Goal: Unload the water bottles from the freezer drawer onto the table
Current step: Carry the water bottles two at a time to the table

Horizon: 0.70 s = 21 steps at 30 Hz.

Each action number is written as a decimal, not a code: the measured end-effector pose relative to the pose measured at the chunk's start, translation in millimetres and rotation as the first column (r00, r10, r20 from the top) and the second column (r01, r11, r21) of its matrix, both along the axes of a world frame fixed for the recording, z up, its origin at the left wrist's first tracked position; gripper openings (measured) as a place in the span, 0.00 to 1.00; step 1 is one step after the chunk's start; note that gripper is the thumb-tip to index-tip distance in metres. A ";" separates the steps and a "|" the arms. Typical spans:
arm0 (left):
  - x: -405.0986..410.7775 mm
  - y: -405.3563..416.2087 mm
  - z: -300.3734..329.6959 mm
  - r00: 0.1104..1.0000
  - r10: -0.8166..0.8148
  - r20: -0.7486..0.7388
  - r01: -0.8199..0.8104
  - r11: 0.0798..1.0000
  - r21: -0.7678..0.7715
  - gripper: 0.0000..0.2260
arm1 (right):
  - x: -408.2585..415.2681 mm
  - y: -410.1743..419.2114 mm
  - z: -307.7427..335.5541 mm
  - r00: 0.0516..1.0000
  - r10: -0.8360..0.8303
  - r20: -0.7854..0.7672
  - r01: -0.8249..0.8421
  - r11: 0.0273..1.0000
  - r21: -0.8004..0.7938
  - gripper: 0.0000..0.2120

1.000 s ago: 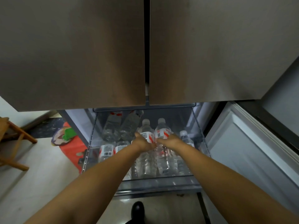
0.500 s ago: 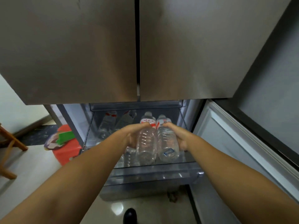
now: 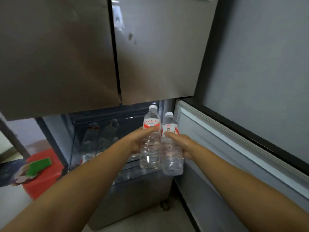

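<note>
Two clear water bottles with white caps and red-and-white labels stand upright side by side in the air above the open freezer drawer (image 3: 133,186). My left hand (image 3: 138,141) grips the left bottle (image 3: 150,144) around its middle. My right hand (image 3: 182,144) grips the right bottle (image 3: 170,154) the same way. The two bottles touch each other. Several more bottles (image 3: 98,136) lie in the drawer behind my left forearm, partly hidden and blurred.
The closed upper fridge doors (image 3: 83,56) hang right above the bottles. An open freezer door (image 3: 234,148) runs along the right side. A red stool (image 3: 45,174) with a green item on it stands at the left on the pale floor.
Both hands have lifted the two bottles up out of the drawer and toward the right. The view has swung right, so the drawer now sits lower and to the left.
</note>
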State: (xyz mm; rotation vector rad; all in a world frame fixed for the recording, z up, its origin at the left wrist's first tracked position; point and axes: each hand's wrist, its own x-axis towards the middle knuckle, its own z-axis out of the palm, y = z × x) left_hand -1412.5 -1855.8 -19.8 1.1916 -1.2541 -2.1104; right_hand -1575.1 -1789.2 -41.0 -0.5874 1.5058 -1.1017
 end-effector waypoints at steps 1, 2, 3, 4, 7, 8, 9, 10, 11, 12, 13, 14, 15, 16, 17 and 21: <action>-4.0 4.8 4.0 0.999 -0.040 0.020 0.041 0.998 -0.055 0.24 | 0.5 7.6 0.3 0.993 -0.042 -0.108 0.039 0.999 -0.033 0.40; -6.1 9.7 5.1 0.997 -0.062 0.056 0.068 0.990 -0.126 0.24 | 4.9 19.2 2.9 0.971 -0.088 -0.222 0.080 0.996 -0.046 0.44; -7.1 14.2 4.3 0.994 -0.069 0.085 0.084 0.977 -0.197 0.24 | 7.9 27.9 3.0 0.939 -0.123 -0.322 0.110 0.992 -0.059 0.44; -6.7 19.9 2.9 0.990 -0.078 0.121 0.107 0.960 -0.260 0.26 | 14.5 40.4 5.3 0.899 -0.158 -0.408 0.145 0.987 -0.063 0.41; 4.6 35.8 -9.6 0.973 -0.057 0.222 0.139 0.916 -0.376 0.31 | 31.0 73.4 -0.9 0.785 -0.264 -0.561 0.248 0.963 -0.105 0.32; 11.3 43.5 -16.3 0.970 -0.068 0.235 0.160 0.903 -0.399 0.32 | 39.0 86.7 -4.4 0.745 -0.295 -0.598 0.287 0.951 -0.111 0.31; 17.0 49.1 -22.3 0.967 -0.070 0.246 0.170 0.894 -0.414 0.32 | 45.1 96.5 -9.8 0.712 -0.327 -0.622 0.321 0.939 -0.125 0.31; 22.6 57.7 -26.9 0.962 -0.074 0.262 0.184 0.887 -0.424 0.33 | 53.0 108.1 -15.2 0.676 -0.348 -0.649 0.350 0.927 -0.134 0.31; 27.6 64.9 -31.1 0.957 -0.083 0.277 0.202 0.877 -0.436 0.32 | 59.0 118.1 -21.1 0.653 -0.373 -0.659 0.380 0.914 -0.141 0.31; 33.5 74.2 -36.7 0.948 -0.103 0.301 0.236 0.862 -0.449 0.32 | 67.0 132.7 -28.3 0.633 -0.393 -0.667 0.417 0.899 -0.134 0.30; 38.4 79.7 -40.2 0.945 -0.116 0.305 0.254 0.847 -0.467 0.32 | 71.3 141.7 -33.5 0.617 -0.403 -0.675 0.432 0.891 -0.138 0.29; 42.9 88.7 -45.3 0.937 -0.161 0.310 0.298 0.832 -0.467 0.31 | 78.6 157.6 -38.8 0.599 -0.417 -0.684 0.464 0.877 -0.127 0.28; 46.1 95.1 -50.7 0.932 -0.195 0.306 0.324 0.825 -0.463 0.32 | 83.2 170.3 -44.3 0.588 -0.428 -0.687 0.489 0.864 -0.119 0.28; 49.3 102.9 -56.7 0.924 -0.222 0.311 0.349 0.820 -0.453 0.32 | 87.7 182.8 -50.0 0.578 -0.429 -0.694 0.513 0.853 -0.101 0.28; 51.8 109.6 -63.5 0.917 -0.241 0.318 0.366 0.824 -0.432 0.32 | 91.1 193.9 -55.4 0.575 -0.429 -0.696 0.532 0.843 -0.080 0.28; 49.2 142.5 -90.9 0.883 -0.306 0.357 0.427 0.838 -0.339 0.31 | 104.4 241.6 -74.9 0.537 -0.432 -0.724 0.630 0.777 0.004 0.28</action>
